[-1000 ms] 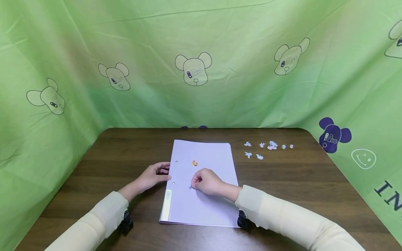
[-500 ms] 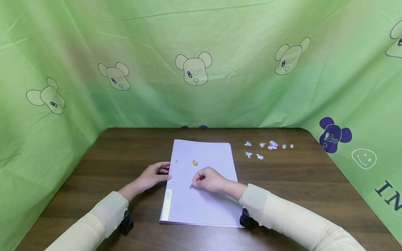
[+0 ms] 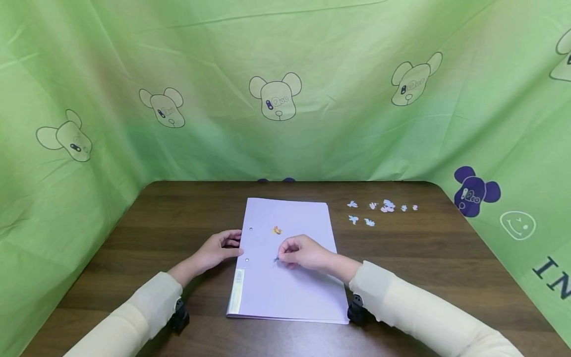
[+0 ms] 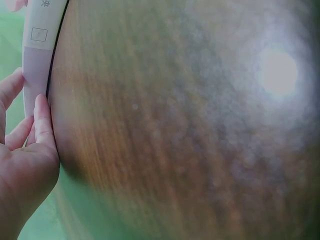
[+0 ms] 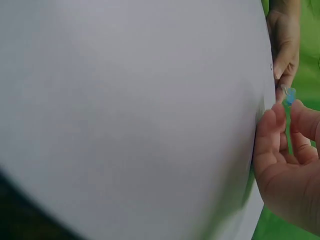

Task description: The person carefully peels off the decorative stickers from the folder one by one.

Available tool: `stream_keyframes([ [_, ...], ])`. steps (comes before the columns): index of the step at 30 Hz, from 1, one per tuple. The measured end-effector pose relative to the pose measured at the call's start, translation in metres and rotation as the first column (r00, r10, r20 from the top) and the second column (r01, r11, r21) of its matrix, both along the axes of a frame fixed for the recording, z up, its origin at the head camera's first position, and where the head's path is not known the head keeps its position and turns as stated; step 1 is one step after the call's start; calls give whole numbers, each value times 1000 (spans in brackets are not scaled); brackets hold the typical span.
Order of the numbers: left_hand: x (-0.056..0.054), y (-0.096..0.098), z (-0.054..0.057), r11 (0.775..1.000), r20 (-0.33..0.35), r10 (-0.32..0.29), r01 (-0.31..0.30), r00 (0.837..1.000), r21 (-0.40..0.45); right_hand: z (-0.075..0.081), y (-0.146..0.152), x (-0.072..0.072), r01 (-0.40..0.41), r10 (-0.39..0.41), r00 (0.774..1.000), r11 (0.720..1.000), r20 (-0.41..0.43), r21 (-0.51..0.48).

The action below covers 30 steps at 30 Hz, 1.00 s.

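A pale lilac folder (image 3: 290, 295) lies flat before me, with a label (image 3: 238, 282) on its spine. My left hand (image 3: 217, 252) touches the spine, its fingers fairly straight along that edge. Above the folder's middle, my right hand (image 3: 307, 254) pinches a tiny blue sticker (image 5: 290, 95) between thumb and fingertip. In the right wrist view the sticker looks partly see-through and stands clear of the cover. A small orange sticker (image 3: 277, 230) sits on the cover, beyond the right hand. The left wrist view shows the thumb and fingers against the spine (image 4: 39, 70).
Several small pale cutouts (image 3: 388, 206) lie scattered on the brown wooden table (image 3: 410, 282), right of the folder. Green printed cloth (image 3: 214, 144) hangs behind the table and along its sides.
My right hand has shifted slightly up and to the right in the head view, the blue sticker still pinched in its fingertips. The left hand has stayed at the spine.
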<state>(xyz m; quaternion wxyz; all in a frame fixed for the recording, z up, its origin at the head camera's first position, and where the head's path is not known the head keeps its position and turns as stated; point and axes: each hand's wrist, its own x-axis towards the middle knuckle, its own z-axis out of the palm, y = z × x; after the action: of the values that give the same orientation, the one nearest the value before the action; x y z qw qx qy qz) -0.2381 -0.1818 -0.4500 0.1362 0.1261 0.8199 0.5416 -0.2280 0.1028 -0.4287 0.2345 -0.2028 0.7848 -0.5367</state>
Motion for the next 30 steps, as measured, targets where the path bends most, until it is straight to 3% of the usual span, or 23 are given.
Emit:
stream_keyframes([
  [12,-1,2,1,1000,-6,9,-9,1000,-16,4,16,5,74,-51,981,990,185,-120],
  [19,1,2,2,999,-10,18,-18,1000,-30,3,28,4,107,-94,991,985,98,-135],
  [30,0,2,1,999,-7,18,-18,1000,-31,0,46,3,216,-219,976,962,-2,-165],
])
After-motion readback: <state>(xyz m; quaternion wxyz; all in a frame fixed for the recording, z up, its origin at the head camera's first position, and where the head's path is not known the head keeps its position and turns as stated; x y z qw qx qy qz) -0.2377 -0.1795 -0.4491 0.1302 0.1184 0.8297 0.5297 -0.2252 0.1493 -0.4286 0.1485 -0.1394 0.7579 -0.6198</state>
